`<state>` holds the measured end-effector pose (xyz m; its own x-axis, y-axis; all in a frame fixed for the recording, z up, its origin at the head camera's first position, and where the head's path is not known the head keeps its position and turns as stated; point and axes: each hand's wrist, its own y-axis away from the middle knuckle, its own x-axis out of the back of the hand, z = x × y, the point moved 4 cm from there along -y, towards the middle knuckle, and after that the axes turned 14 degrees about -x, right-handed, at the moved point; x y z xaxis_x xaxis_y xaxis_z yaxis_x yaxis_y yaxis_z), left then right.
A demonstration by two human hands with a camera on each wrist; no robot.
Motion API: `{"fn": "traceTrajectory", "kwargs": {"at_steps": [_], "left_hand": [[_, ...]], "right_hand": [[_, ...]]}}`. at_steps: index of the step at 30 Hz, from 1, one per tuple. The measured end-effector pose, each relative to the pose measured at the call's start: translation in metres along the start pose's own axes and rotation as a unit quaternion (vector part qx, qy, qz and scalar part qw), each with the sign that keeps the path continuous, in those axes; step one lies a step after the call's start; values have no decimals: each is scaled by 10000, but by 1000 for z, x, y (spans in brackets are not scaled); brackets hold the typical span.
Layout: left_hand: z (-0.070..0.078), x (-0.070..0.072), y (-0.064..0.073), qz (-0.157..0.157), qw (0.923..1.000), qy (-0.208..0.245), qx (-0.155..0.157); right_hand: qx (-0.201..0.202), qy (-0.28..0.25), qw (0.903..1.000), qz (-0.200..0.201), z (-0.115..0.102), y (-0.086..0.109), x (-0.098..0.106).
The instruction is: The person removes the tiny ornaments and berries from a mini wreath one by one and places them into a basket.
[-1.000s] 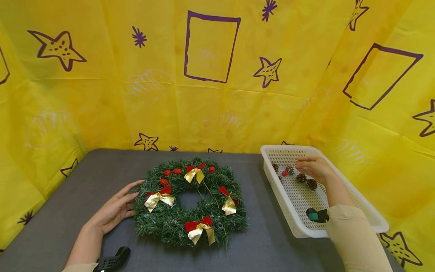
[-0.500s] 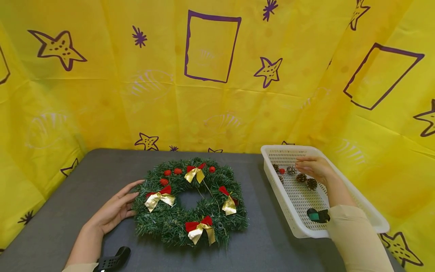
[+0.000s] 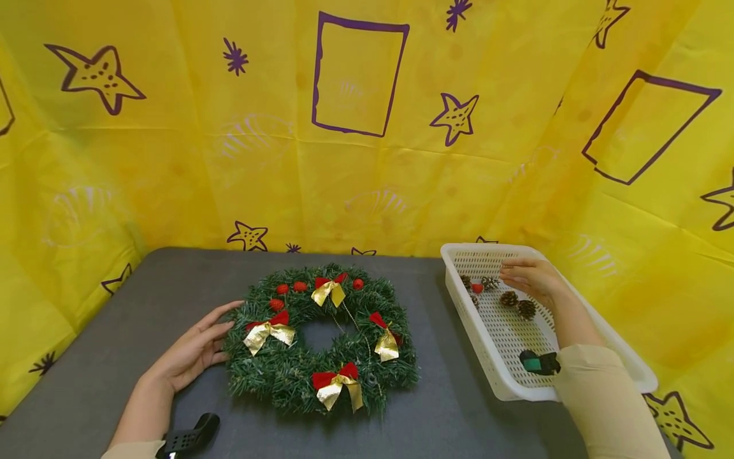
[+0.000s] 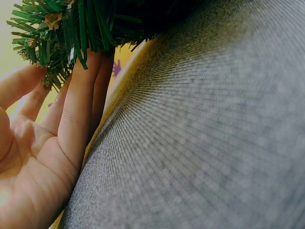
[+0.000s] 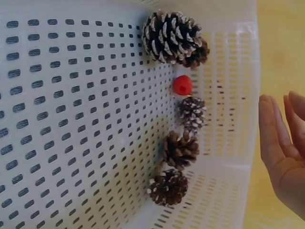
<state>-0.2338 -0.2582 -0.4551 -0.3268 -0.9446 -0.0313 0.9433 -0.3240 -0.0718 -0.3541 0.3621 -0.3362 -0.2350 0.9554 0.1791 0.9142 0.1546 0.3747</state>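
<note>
A green artificial wreath (image 3: 258, 376) with red-and-gold bows and a few red berries lies on the dark table. At its left side is my left hand (image 3: 192, 354), fingers spread lightly, fingertips at the greenery; in the left wrist view those fingers (image 4: 76, 109) reach under the needles. My right hand (image 3: 536, 280) hovers over the far part of a white plastic basket (image 3: 487, 357), fingers extended and nothing visible in them. Inside the basket are several pinecones (image 5: 171, 38), some white-tipped, and a red berry (image 5: 182, 85).
A yellow cloth (image 3: 367, 166) printed with stars and frames hangs behind and beside the table (image 3: 189, 274). A black strap device (image 3: 192, 437) is on my left wrist; another with a green patch (image 3: 533, 362) is at my right wrist, above the basket.
In the basket the red berry has shifted a little left and the white-tipped pinecone beside it has turned. Both hands stay almost where they were.
</note>
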Motion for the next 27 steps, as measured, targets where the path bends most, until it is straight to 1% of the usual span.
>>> {"fn": "traceTrajectory", "kwargs": {"at_steps": [2, 5, 9, 13, 18, 24, 27], "left_hand": [[0, 0, 0, 1, 10000, -25, -1], [0, 0, 0, 11, 10000, -34, -2], [0, 0, 1, 11, 10000, -41, -12], [1, 1, 0, 0, 10000, -60, -4], [1, 1, 0, 10, 9999, -113, 3], [0, 1, 0, 4, 10000, -94, -7], [0, 1, -1, 4, 9999, -115, -4]], "right_hand": [[20, 54, 10000, 2, -3, 1, -2], [50, -84, 9999, -34, -9, 3, -3], [112, -338, 9992, -183, -18, 4, -5], [165, -360, 9988, -276, -27, 5, -8], [132, -208, 9995, -200, -38, 5, -13], [89, 187, 9998, -76, -52, 3, -24], [83, 301, 9995, -65, -58, 2, -29]]}}
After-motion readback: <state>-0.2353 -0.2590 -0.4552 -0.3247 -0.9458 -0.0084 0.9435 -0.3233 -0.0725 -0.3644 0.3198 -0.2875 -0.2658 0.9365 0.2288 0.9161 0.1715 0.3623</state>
